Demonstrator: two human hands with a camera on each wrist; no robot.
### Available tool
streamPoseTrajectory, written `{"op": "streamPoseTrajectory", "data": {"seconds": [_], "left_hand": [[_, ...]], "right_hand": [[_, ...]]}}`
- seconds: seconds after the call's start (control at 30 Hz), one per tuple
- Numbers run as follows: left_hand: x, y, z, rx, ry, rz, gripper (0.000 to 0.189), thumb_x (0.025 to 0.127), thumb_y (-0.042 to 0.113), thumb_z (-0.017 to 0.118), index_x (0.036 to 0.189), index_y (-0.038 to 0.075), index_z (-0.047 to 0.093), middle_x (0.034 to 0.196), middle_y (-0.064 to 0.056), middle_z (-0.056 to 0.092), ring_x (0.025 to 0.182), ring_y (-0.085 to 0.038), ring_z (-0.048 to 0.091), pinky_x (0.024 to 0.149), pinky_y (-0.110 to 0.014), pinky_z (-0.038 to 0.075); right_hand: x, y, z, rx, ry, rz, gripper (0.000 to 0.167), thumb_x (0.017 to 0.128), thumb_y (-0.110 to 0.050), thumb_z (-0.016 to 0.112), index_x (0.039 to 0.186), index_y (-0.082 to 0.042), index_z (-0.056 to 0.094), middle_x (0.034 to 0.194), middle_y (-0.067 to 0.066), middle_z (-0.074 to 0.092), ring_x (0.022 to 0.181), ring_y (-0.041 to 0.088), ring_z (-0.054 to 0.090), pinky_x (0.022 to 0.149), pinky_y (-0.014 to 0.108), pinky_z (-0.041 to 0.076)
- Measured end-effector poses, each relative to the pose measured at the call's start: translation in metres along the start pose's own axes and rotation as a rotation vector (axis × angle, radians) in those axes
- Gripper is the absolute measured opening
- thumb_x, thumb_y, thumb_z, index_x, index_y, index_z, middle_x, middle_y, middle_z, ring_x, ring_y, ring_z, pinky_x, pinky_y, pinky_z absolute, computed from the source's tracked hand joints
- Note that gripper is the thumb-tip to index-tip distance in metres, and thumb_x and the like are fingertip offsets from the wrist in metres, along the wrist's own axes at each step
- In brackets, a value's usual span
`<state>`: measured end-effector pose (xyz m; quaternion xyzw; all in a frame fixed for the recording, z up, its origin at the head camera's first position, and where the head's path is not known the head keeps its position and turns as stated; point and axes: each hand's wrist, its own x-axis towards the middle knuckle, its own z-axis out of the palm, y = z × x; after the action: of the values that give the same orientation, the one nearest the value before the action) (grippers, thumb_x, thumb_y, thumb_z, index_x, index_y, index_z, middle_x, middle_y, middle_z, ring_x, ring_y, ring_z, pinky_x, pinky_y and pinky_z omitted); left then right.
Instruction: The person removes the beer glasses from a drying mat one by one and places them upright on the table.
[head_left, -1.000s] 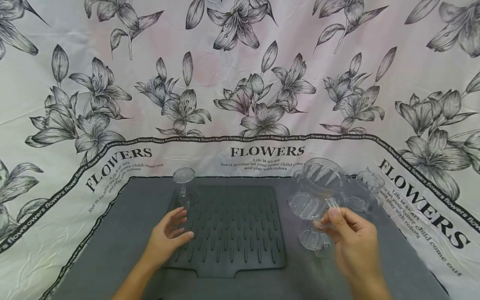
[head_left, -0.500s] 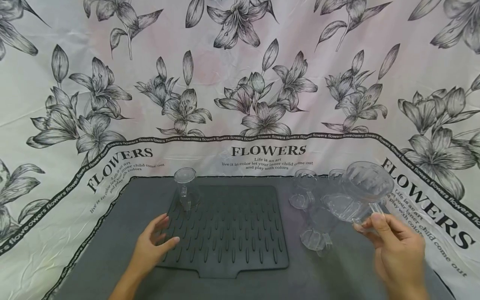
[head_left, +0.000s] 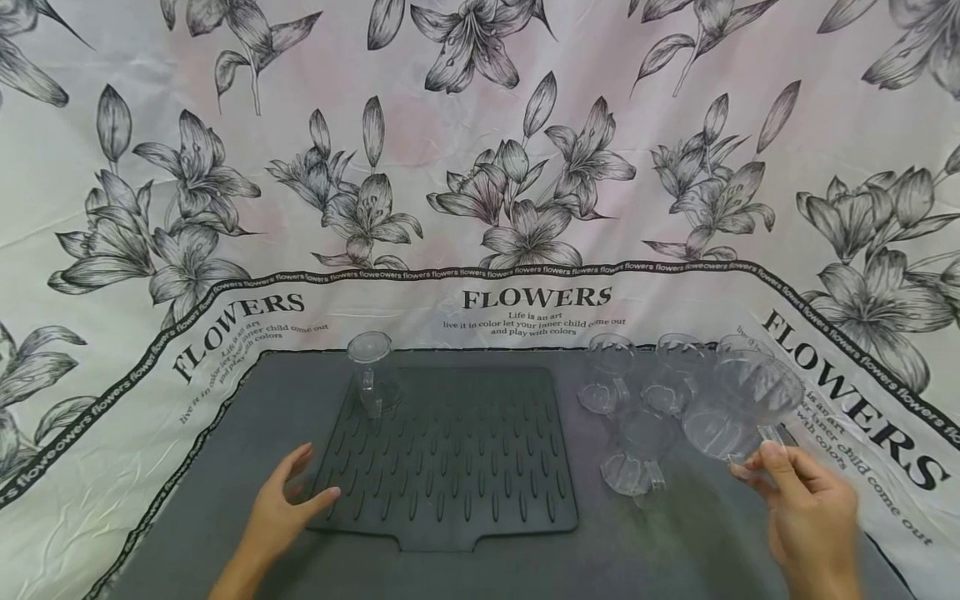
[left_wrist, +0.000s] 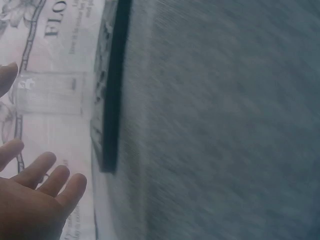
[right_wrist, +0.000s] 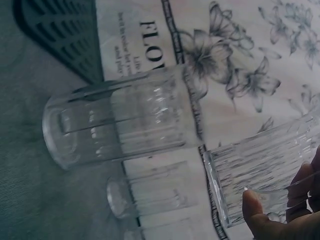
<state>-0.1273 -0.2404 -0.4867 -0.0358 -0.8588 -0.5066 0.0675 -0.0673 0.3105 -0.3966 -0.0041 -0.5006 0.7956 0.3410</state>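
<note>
My right hand (head_left: pixel 813 508) grips the handle of a clear ribbed mug (right_wrist: pixel 260 172), raised and tilted at the right of the table. My left hand (head_left: pixel 276 510) is empty, fingers spread and thumb apart, beside the near left edge of a dark ridged drying mat (head_left: pixel 491 467). Upright on the mat's far left corner stands another clear mug (head_left: pixel 369 373), its handle facing me. It shows between thumb and fingers in the left wrist view.
Right of the mat, several clear mugs stand on the grey table (head_left: pixel 585 558), the nearest mug (head_left: pixel 637 458) closest to me. A white floral cloth (head_left: pixel 420 208) rises behind the table and along both sides.
My right hand has carried the mug to the right, off from in front of the standing mugs. My left hand has drawn back leftward, away from the mug on the mat.
</note>
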Motion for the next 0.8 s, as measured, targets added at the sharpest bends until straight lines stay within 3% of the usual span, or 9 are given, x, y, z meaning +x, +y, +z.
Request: {"op": "streamPoseTrajectory", "data": {"seconds": [0.37, 0.5, 0.7, 0.8], "left_hand": [[-0.005, -0.015, -0.002, 0.045, -0.075, -0.175, 0.096, 0.081, 0.031, 0.080, 0.150, -0.003, 0.022, 0.150, -0.029, 0.025, 0.139, -0.044, 0.020, 0.107, -0.055, 0.029], [-0.005, -0.016, -0.002, 0.119, -0.137, -0.227, 0.102, 0.081, 0.036, 0.079, 0.151, -0.005, 0.017, 0.150, -0.033, 0.019, 0.136, -0.050, 0.020, 0.106, -0.058, 0.027], [-0.005, -0.026, 0.001, 0.222, -0.254, -0.218, 0.110, 0.076, 0.040, 0.081, 0.147, -0.012, 0.016, 0.148, -0.038, 0.016, 0.134, -0.055, 0.016, 0.103, -0.067, 0.021], [-0.006, -0.029, 0.002, 0.238, -0.283, -0.203, 0.113, 0.073, 0.038, 0.085, 0.146, -0.014, 0.017, 0.148, -0.040, 0.014, 0.134, -0.056, 0.014, 0.103, -0.067, 0.021]], "right_hand": [[0.000, 0.031, -0.025, -0.004, -0.030, 0.023, 0.020, 0.093, 0.014, 0.053, 0.076, 0.024, 0.059, 0.068, 0.015, 0.062, 0.063, 0.021, 0.063, 0.063, 0.033, 0.057], [0.000, 0.040, -0.030, -0.031, -0.018, 0.041, 0.022, 0.093, 0.012, 0.055, 0.074, 0.023, 0.058, 0.068, 0.014, 0.061, 0.065, 0.020, 0.063, 0.063, 0.032, 0.057], [0.000, 0.053, -0.042, -0.064, 0.059, 0.119, 0.024, 0.092, 0.006, 0.059, 0.071, 0.017, 0.060, 0.067, 0.012, 0.060, 0.068, 0.018, 0.061, 0.061, 0.032, 0.058], [0.000, 0.061, -0.048, -0.043, 0.055, 0.135, 0.024, 0.092, 0.006, 0.059, 0.070, 0.015, 0.061, 0.067, 0.012, 0.060, 0.067, 0.017, 0.061, 0.060, 0.032, 0.058]]}}
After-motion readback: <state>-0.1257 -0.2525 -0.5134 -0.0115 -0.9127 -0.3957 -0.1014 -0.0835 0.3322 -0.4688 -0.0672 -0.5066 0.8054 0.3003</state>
